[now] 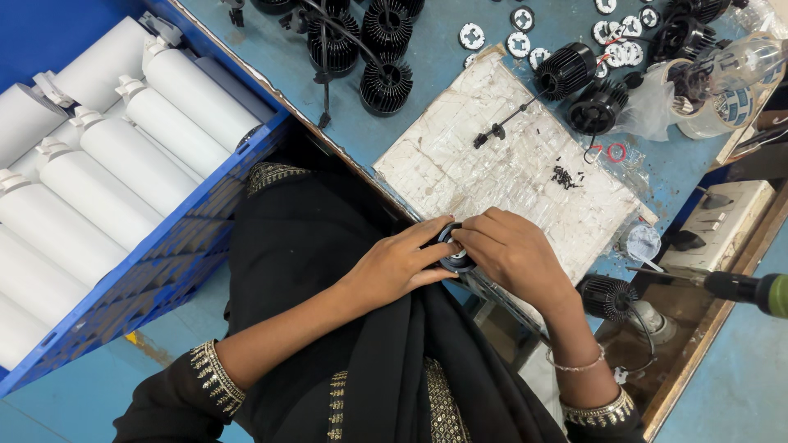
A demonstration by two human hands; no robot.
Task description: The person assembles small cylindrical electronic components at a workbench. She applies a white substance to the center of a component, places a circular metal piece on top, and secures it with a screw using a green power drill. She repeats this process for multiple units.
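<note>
A: Obs., left to right. Blue crate point(176, 246) of white tubes point(156, 131) sat far left, untouched. Left hand point(402, 267) came in from the left, fingers closed on the near-left side of the small black round part point(456, 261).

B: And the right hand point(513, 254)?

A: Met it from the right, fingertips pinched on the part's top rim. Both hands held it; neither was nearer.

B: Where was the part?

A: At the near edge of the white mat point(509, 172), above the lap. It sat directly between the two grips. Axis direction: could not tell, fingers covered it.

B: Further right?

A: Finned black heatsink point(609, 297), then a screwdriver point(739, 287), both apart from the hands.
</note>
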